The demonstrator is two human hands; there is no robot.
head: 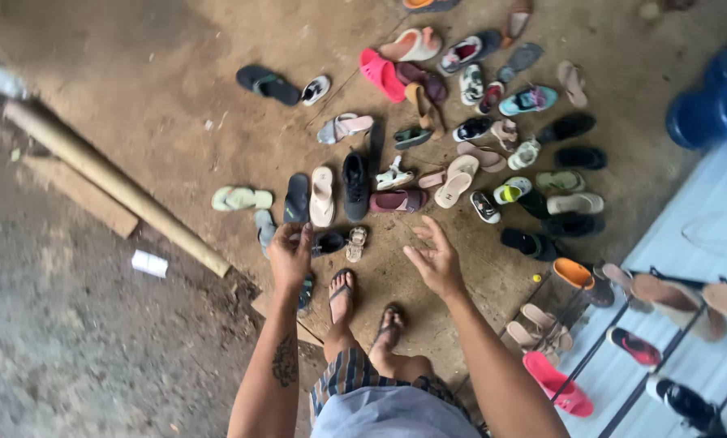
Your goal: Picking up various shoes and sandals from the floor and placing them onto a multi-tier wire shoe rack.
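Both my bare forearms extend forward and downward from the bottom of the view. My left hand [289,254] is seen from the back, its fingers curled downward; the left forearm bears a dark tattoo. My right hand [435,261] is open and empty, palm turned inward, fingers spread and slightly bent.

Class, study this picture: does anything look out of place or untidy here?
Yes. Dozens of shoes and sandals lie scattered on the dirt floor, unpaired and pointing every way, while the shoe rack beside them holds only a few. Both hands, left and right, hover open above the pile.
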